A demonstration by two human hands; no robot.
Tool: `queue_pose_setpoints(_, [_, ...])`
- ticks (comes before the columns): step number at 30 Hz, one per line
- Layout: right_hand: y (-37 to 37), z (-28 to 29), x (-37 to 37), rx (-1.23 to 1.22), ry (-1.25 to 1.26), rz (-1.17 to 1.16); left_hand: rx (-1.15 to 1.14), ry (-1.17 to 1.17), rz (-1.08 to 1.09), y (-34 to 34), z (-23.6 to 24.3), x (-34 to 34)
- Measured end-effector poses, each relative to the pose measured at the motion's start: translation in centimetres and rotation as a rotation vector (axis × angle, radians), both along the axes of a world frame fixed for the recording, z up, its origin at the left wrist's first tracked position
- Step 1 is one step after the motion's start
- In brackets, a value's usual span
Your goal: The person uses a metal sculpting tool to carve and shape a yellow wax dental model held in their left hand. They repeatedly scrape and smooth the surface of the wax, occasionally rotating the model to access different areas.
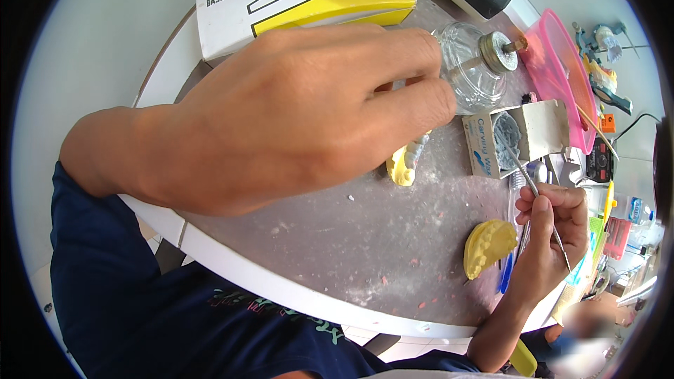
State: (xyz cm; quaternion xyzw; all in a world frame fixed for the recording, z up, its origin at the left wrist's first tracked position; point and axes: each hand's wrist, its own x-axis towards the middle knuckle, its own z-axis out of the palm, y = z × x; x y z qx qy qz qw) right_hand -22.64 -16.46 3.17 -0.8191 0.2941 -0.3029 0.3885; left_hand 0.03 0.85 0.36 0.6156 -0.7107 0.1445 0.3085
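Observation:
My left hand [295, 112] fills the middle of the view, back of the hand up, fingers curled. Under its fingers pokes out part of a yellow dental cast [401, 168] with grey wax on it; the hand hides the rest and the grip itself. On the right, my right hand [556, 228] pinches a thin metal wax carver [528, 181] between thumb and fingers. The carver's upper end reaches into a small opened carton [479, 149], over a lump of blue-grey wax [507, 137]. Just left of the right hand, a yellow half-round dental cast [489, 247] lies on the table.
A glass spirit lamp [469, 74] with a metal cap stands behind the carton. At the back sits a white and yellow box [302, 3]. A pink plastic basket [558, 74] is at the far right. Small wax crumbs dot the grey tabletop [330, 238]. Another person sits at lower right.

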Motion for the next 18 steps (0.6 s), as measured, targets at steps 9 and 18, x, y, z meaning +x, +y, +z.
queue_pose_setpoints(9, [0.2,-0.03,0.4,0.006,0.019,-0.013,-0.022,0.022,0.012,-0.02,-0.05,-0.08])
queue_pose_setpoints(18, [0.02,-0.42,-0.41,-0.014,-0.093,-0.041,0.002,0.059,0.027,0.35,-0.16,-0.52])
